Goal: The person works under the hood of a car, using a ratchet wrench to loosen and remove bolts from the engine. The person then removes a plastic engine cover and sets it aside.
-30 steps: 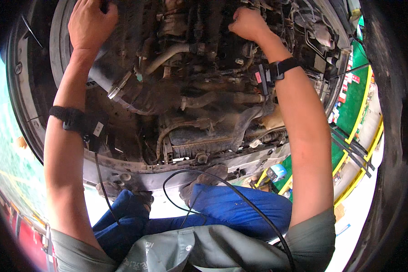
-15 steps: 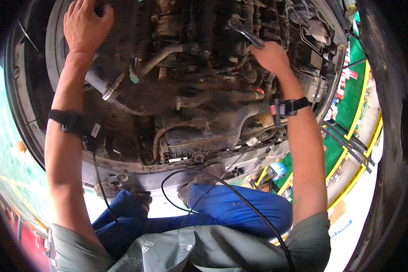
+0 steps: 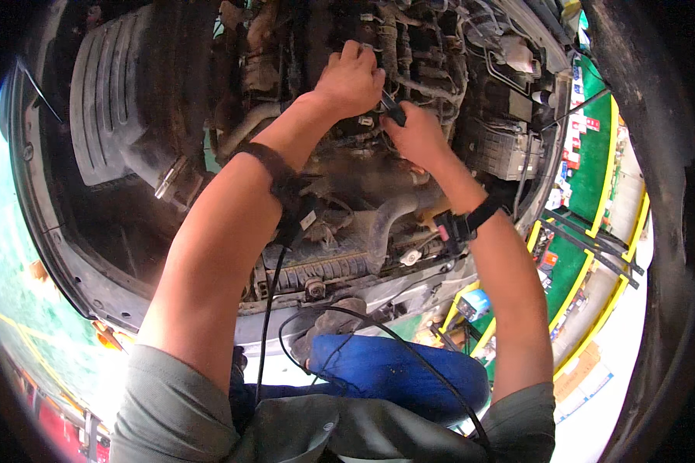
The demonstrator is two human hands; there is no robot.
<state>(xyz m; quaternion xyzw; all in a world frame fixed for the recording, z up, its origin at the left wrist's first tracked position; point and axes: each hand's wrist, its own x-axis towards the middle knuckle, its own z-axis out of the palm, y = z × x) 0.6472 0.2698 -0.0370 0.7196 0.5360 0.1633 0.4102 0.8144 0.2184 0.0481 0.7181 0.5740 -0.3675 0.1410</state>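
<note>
A ratchet wrench (image 3: 394, 110) with a dark handle and a metal shaft lies across the middle of the car's engine bay. My right hand (image 3: 418, 140) is closed round the handle end. At the other end my left hand (image 3: 352, 81) curls its fingers over the wrench's head and hides it. What the head sits on is hidden beneath those fingers. Hoses, pipes and dirty engine parts surround both hands. A curved grey hose (image 3: 384, 224) runs below my right hand, in front of the engine.
A ribbed air filter housing (image 3: 112, 100) stands at the left of the bay. A battery-like box (image 3: 506, 153) sits at the right. Black cables (image 3: 266, 332) hang from my wrist straps. Beyond the car's right side are green shelves with yellow edges (image 3: 587, 309).
My left hand has moved right, from above the filter housing to the wrench head. My right hand has shifted slightly left and down with the wrench.
</note>
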